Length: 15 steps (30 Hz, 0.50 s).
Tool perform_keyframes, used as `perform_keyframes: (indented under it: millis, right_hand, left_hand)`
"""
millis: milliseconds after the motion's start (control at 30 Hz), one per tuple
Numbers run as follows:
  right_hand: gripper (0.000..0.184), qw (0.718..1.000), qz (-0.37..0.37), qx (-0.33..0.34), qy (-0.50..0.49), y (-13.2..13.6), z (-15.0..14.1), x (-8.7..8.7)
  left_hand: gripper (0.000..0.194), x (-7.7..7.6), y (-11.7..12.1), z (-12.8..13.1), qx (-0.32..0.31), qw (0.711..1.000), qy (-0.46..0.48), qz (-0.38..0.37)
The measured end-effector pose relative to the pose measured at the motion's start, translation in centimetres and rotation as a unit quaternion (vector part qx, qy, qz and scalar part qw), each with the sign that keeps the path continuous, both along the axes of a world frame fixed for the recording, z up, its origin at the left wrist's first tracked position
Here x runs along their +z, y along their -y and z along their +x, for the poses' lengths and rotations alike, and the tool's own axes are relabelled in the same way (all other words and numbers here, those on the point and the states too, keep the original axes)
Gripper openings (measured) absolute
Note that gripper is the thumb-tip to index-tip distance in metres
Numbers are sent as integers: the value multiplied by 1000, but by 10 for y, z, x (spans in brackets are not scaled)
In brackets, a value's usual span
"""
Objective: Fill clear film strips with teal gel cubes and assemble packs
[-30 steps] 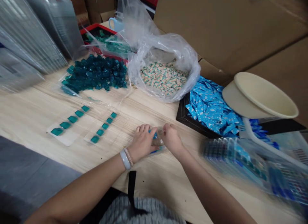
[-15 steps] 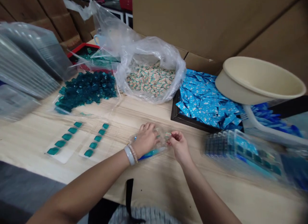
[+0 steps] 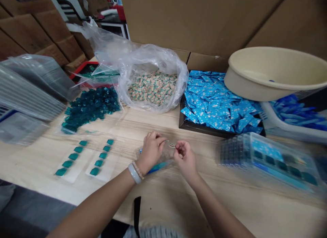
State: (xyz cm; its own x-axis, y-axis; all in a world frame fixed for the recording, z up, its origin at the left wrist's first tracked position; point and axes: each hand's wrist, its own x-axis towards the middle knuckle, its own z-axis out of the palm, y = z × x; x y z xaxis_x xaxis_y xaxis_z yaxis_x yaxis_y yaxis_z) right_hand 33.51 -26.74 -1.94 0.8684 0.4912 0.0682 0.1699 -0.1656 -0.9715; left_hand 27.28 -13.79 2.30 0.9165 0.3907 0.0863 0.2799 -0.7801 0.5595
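My left hand [image 3: 150, 151] is curled over a clear plastic tray [image 3: 163, 159] with a blue item in it, lying on the wooden table [image 3: 178, 197]. Its fingers pinch the tray's top edge. My right hand [image 3: 184, 156] is just to the right, fingers pinched on a small pale wrapped piece [image 3: 172, 145] at the tray's edge. The two hands almost touch. To the left lie two clear trays [image 3: 84, 159], each with a row of teal pieces.
A heap of teal pieces [image 3: 89, 106], a plastic bag of pale wrapped pieces [image 3: 152, 86] and a black tray of blue sachets [image 3: 217, 106] line the back. A beige basin [image 3: 276, 72] and filled clear trays [image 3: 268, 156] are at right. Stacked empty trays [image 3: 28, 91] are at left.
My right hand has drawn back a little from under the left and now pinches a small piece at the tray's edge. The view has tilted upward.
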Motion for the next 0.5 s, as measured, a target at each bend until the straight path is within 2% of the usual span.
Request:
perform_keyframes:
  millis: [133,367,500]
  right_hand:
    - [23,998,-24,28,42,-1,-3,4]
    - [26,997,52,31,-40,-9,-7,10]
    - [25,995,72,40,-64,-12,-6,9]
  left_hand:
    - [22,3,-5,-1,-31,999,22,-27]
    - [24,7,-10,-8,-44,997,32,-61]
    - [27,8,-10,-11,-75,991,38,-101]
